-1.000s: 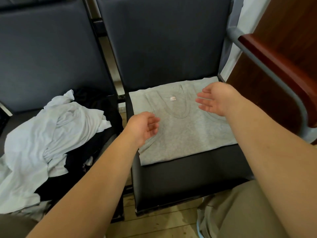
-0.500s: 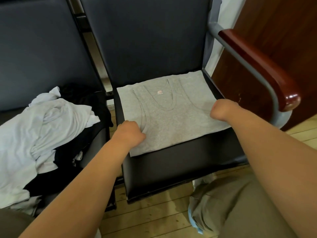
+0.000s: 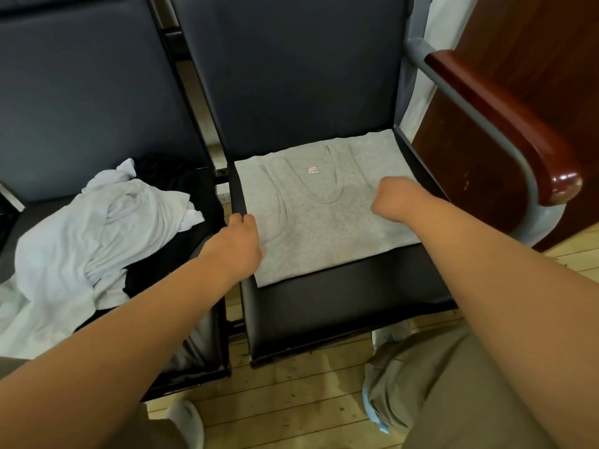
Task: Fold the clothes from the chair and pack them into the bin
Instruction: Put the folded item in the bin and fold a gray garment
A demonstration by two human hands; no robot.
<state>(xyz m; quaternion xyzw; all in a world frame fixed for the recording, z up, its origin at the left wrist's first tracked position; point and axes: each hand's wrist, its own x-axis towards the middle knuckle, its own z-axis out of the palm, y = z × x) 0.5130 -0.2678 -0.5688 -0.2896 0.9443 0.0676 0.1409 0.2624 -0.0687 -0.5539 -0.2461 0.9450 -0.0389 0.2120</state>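
Note:
A grey tank top (image 3: 324,228) lies folded flat on the seat of the right-hand black chair (image 3: 340,303). My left hand (image 3: 241,244) is at its left edge, fingers curled over the hem near the seat's side. My right hand (image 3: 397,199) sits on the top's right part with its fingers curled down into the cloth. On the left chair (image 3: 201,351) lies a crumpled pile of white clothes (image 3: 97,231) over a black garment (image 3: 158,277). No bin is in view.
The right chair has a grey metal arm with a dark red wooden armrest (image 3: 505,121), close to a brown wooden panel (image 3: 534,43). Below the seats is a pale wood floor (image 3: 291,400). My khaki-clad knee (image 3: 453,390) fills the lower right.
Both hands came down from above the tank top onto it. The left went to its left edge, and the right has slid inward from the right edge. Both have curled their fingers.

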